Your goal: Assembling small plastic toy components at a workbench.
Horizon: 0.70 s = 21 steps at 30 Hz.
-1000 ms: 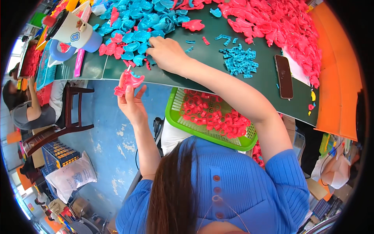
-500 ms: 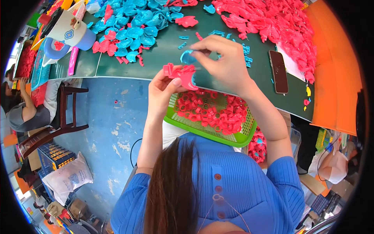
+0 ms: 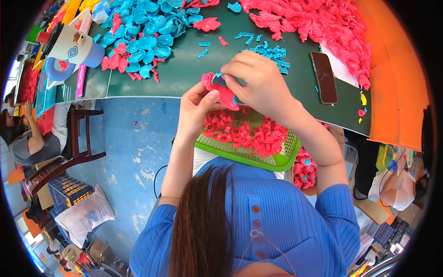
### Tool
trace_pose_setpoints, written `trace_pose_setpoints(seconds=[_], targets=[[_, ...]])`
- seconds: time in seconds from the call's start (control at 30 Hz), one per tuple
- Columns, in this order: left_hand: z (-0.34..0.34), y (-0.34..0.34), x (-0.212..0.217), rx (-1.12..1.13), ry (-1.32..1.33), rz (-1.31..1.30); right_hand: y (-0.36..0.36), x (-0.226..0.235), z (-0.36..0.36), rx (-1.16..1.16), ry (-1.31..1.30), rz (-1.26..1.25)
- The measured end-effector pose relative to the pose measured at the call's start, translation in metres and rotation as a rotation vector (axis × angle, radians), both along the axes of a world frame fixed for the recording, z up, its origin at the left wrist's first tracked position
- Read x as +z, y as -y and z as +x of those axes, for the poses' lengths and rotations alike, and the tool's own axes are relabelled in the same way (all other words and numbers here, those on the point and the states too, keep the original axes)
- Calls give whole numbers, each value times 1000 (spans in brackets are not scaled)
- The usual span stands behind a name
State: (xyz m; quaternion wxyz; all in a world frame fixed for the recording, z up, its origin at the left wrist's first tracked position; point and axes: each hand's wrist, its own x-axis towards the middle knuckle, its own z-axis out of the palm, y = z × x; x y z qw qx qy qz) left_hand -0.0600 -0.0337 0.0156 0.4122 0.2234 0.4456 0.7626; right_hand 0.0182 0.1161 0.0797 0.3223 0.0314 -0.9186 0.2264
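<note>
Between thumb and fingers, my left hand (image 3: pixel 196 108) holds a pink plastic toy part (image 3: pixel 226 96) above the table's near edge. My right hand (image 3: pixel 260 81) pinches a curved blue plastic shell (image 3: pixel 218 80) against the top of that pink part. Its fingertips cover some of the shell, so I cannot tell whether the two pieces are joined. Just below both hands sits a green basket (image 3: pixel 290 157) with many small pink ring-shaped pieces (image 3: pixel 251 138) in it.
On the dark green table (image 3: pixel 184 78) lie blue shells (image 3: pixel 147 44), small blue strips (image 3: pixel 274 55), a heap of pink parts (image 3: pixel 318 27) and a phone (image 3: pixel 324 77). A white and blue mug (image 3: pixel 69 46) stands far left. An orange panel (image 3: pixel 392 83) borders the right.
My right hand has lowered the blue shell from above the pink part to contact with it. The left hand has shifted slightly, still gripping the pink part.
</note>
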Motion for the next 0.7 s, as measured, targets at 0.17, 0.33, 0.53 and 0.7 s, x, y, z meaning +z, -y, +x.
trace_pose_setpoints(seconds=[0.17, 0.33, 0.53, 0.7], targets=[[-3, 2, 4, -25, 18, -6, -4, 5, -2, 85, -6, 68], [-8, 2, 2, -29, 37, -31, -2, -3, -4, 66, -24, 60], [-2, 1, 4, 2, 5, -57, -6, 7, -3, 41, -1, 29], [-2, -1, 4, 5, 11, -66, -5, 3, -4, 13, 13, 33]])
